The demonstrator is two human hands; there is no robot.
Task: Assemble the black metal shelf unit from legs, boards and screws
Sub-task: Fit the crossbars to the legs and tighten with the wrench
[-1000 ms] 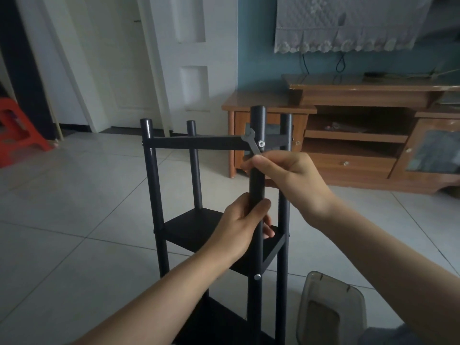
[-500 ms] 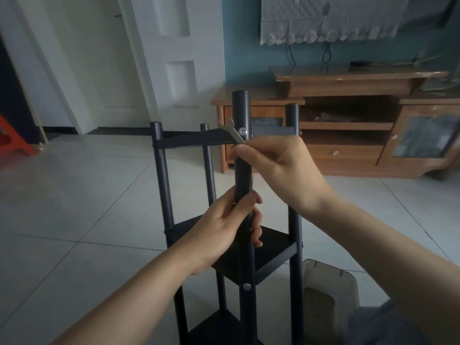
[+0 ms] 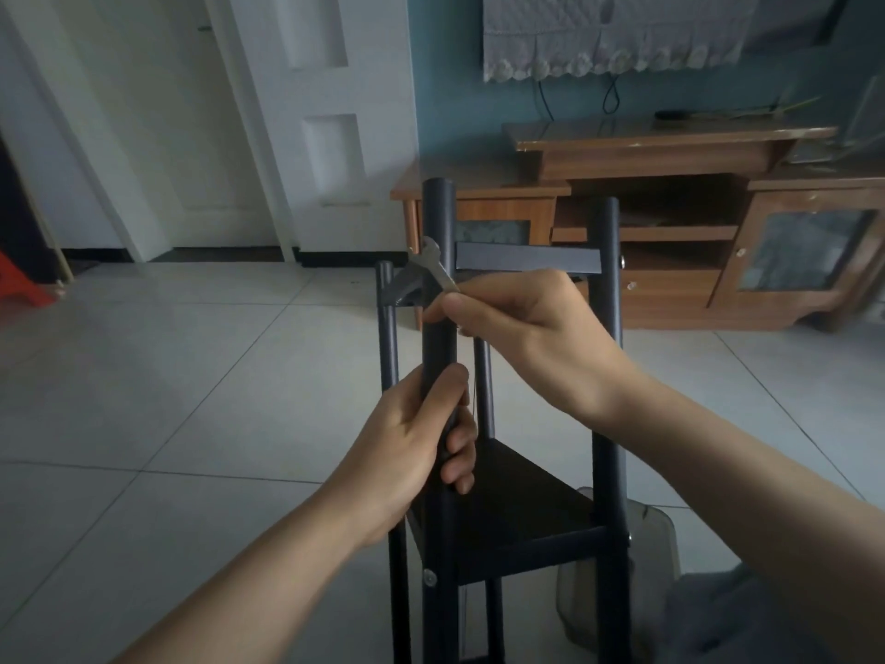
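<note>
Head view: shelf unit (image 3: 607, 376) amid bare floor (image 3: 167, 400)

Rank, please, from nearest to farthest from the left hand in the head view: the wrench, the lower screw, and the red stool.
From the left hand:
1. Lower screw, just below it on the same leg.
2. Wrench, above, in the right hand.
3. Red stool, far left edge.

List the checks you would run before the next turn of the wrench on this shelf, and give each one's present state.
1. Left hand grips the front leg: ok.
2. Right hand pinches the wrench: ok.
3. Wrench head seated on the screw: cannot tell, the screw is hidden.
4. Top board meets the leg at the joint: ok.
5. Lower screw in place on the leg: ok.
6. Shelf standing level on the floor: cannot tell, the feet are out of view.
</note>
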